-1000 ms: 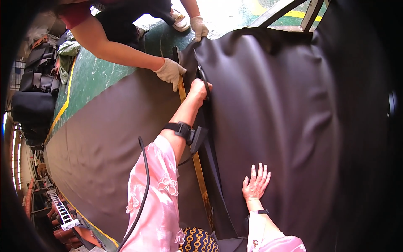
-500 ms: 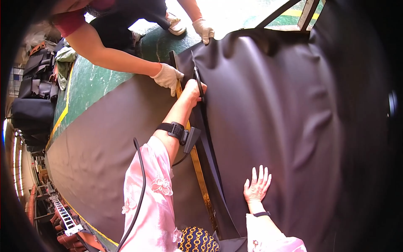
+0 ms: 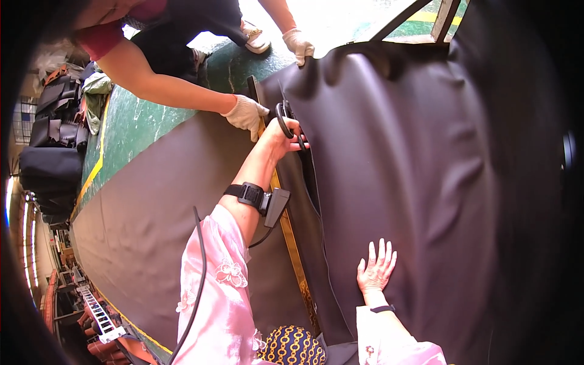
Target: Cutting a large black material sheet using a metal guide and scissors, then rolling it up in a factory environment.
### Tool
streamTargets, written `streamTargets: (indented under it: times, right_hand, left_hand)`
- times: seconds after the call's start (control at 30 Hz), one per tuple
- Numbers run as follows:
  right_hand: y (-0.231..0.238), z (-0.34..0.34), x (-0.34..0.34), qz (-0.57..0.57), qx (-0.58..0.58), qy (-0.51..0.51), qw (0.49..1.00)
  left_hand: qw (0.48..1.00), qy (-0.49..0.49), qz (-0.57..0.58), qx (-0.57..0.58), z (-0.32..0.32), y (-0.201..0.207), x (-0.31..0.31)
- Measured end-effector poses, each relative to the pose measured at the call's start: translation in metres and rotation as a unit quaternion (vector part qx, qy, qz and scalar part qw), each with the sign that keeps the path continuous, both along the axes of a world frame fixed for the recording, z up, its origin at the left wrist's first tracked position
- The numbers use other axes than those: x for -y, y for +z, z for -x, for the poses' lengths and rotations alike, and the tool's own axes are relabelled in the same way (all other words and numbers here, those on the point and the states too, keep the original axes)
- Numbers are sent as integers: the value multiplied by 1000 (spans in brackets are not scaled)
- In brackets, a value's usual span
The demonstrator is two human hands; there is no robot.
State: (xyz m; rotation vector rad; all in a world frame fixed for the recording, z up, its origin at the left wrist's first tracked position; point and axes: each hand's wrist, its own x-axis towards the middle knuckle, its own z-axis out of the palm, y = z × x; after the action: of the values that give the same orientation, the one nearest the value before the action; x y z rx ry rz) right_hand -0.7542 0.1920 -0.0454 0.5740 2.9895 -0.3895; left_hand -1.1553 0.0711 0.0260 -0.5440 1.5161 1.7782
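My left hand [image 3: 281, 140] is closed around the black handles of a pair of scissors [image 3: 284, 120], whose handle loops stand apart. The blades point away along a dark brown sheet [image 3: 395, 170], which looks like leather or vinyl. From the scissors a cut runs back toward me, its edges parted in a narrow gap. Beside the cut, under my left forearm, lies a long yellowish-brown straightedge [image 3: 294, 255]. My right hand [image 3: 376, 267] rests flat on the sheet to the right, fingers spread. A co-worker's gloved hand [image 3: 246, 115] presses at the straightedge's far end.
The co-worker's other gloved hand [image 3: 299, 45] holds the sheet's far edge. A metal frame [image 3: 446, 21] stands at the far right. Dark rolls and folded material [image 3: 52, 164] are piled at the left by the green floor [image 3: 146, 121]. A cable [image 3: 201, 267] hangs along my left sleeve.
The scissors' handles have spread apart and turned in my left hand, and its fingers have loosened. The cut's edges lie closer together near me. My right hand stays flat.
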Motion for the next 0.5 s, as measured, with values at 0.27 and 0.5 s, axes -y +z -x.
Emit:
streamTargets:
  times: [0.27,0.5]
  right_hand:
    - [-1,2,2,0,-3,0,1000]
    - [-3,0,-1,-5,-11,-3,1000]
  left_hand:
    - [996,-78,43,-30,30,-33,8]
    - [992,-49,89,-78,36,-43,-3]
